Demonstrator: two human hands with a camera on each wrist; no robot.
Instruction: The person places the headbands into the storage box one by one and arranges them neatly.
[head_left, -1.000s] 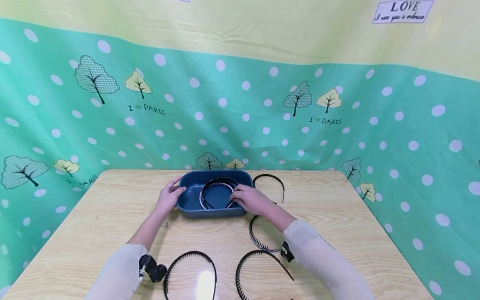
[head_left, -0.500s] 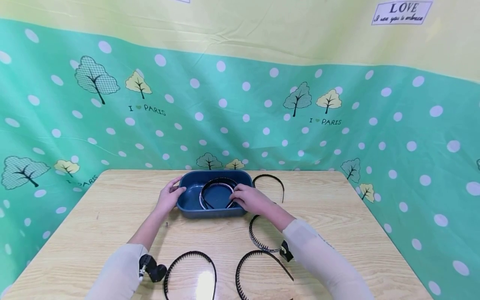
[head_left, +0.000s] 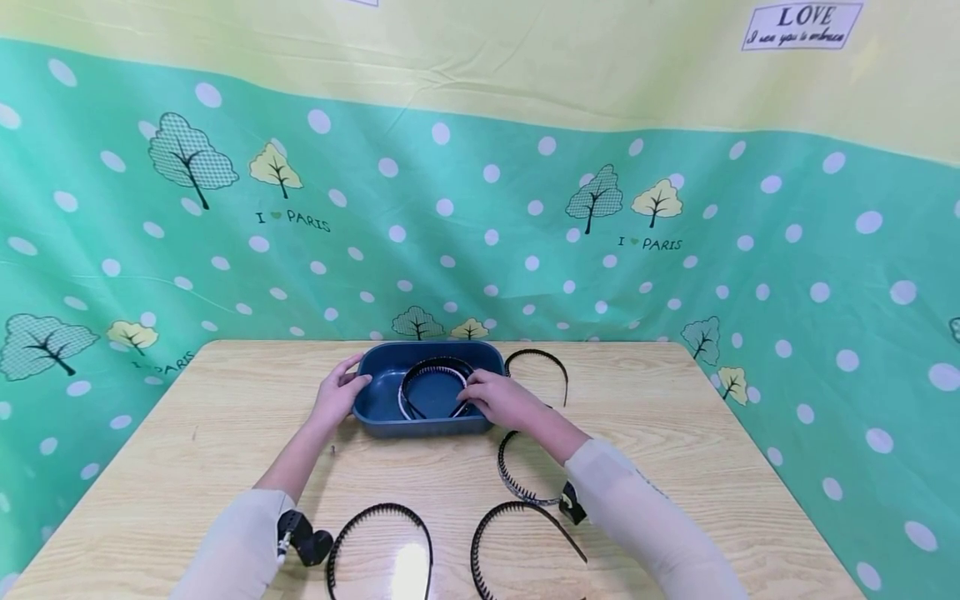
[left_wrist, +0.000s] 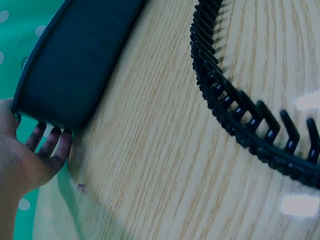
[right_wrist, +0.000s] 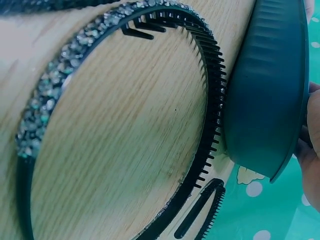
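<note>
A dark blue plastic basin (head_left: 427, 427) stands toward the table's far edge in the head view. My left hand (head_left: 334, 395) grips its left end, thumb over the rim and fingers against the outside wall, as the left wrist view also shows (left_wrist: 30, 165). Inside the basin lie a black headband (head_left: 411, 377) and a white headband (head_left: 402, 403), overlapping. My right hand (head_left: 501, 395) reaches over the right rim, and its fingers pinch the right side of the headbands; the fingertips partly cover which one. The right wrist view shows only part of that hand (right_wrist: 311, 145) behind the basin wall.
Several more headbands lie on the wooden table (head_left: 247, 392): a toothed black headband (head_left: 335, 542) and another black headband (head_left: 476, 542) at the front, a glittery headband (right_wrist: 55, 75) under my right forearm, and a thin black headband (head_left: 555, 358) behind. A patterned curtain (head_left: 480, 208) hangs behind.
</note>
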